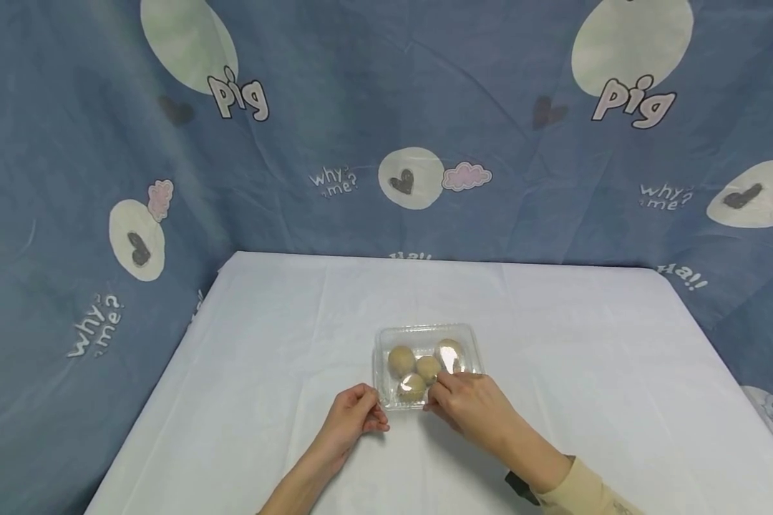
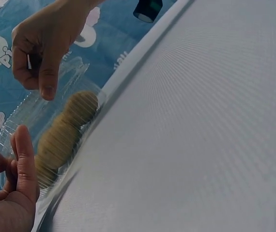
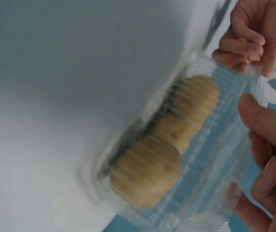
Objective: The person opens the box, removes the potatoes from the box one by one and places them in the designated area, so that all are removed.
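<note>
A clear plastic box holding four round tan items lies near the middle of the white-covered counter; at its 8 o'clock corner the fingers of the left hand pinch the edge, while at 5 o'clock those of the right hand grip the near rim, a tan sleeve at 4 o'clock; blue printed fabric hangs at 12 o'clock

Hiding the near right corner of the clear container behind the right hand, cropping the white table before its near edge, cutting off the beige sleeve, blurring round items in right wrist view
</note>
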A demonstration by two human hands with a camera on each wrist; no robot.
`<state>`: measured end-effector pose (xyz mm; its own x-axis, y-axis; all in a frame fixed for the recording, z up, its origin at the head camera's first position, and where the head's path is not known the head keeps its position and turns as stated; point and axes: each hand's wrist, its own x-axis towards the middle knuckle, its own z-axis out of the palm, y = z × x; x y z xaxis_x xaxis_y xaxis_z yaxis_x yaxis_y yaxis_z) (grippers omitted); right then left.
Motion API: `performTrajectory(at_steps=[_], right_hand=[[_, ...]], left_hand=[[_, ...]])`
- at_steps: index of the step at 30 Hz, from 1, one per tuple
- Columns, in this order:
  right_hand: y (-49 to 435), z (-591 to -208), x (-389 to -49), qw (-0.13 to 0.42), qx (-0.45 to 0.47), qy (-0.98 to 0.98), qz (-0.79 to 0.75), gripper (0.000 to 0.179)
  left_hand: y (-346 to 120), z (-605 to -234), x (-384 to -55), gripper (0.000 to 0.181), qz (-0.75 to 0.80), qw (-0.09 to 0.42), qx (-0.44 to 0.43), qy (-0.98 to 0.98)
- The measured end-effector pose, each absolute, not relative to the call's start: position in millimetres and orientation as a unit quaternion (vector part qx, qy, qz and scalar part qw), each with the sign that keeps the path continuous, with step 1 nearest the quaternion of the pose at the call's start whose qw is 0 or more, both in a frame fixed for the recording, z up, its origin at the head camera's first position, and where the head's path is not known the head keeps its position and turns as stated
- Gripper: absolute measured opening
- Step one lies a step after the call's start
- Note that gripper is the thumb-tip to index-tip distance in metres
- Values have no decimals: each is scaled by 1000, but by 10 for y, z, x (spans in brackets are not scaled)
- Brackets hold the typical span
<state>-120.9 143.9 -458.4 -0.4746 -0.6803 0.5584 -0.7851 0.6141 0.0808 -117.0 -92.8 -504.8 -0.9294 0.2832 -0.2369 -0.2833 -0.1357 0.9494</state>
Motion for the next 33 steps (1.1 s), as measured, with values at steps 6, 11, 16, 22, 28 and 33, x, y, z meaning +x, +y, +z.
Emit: performTrajectory(at_steps=[6, 11, 16, 22, 28, 33], right_hand=[[1445, -4582, -1216, 298, 446, -840, 81, 23], [1455, -4625, -1215, 325, 456, -825, 78, 13], [1470, -4680, -1215, 335, 455, -823, 57, 37], [1476, -4704, -1222, 352, 455, -817, 31, 33], [1414, -4685, -1203, 301, 444, -843, 39, 39], [1407, -4692, -1186, 281, 459, -843, -6, 69]], left_hand=[[-922, -5064, -1183, 14, 752, 183, -3, 633], [-911, -5057, -1189, 14, 756, 182, 4, 629], [-921, -5060, -1181, 18, 760, 198, 3, 619], [-928, -5059, -1186, 16, 760, 203, 2, 618], [-919, -5042, -1189, 13, 761, 208, 8, 615], [-922, -5032, -1180, 14, 757, 211, 12, 618]])
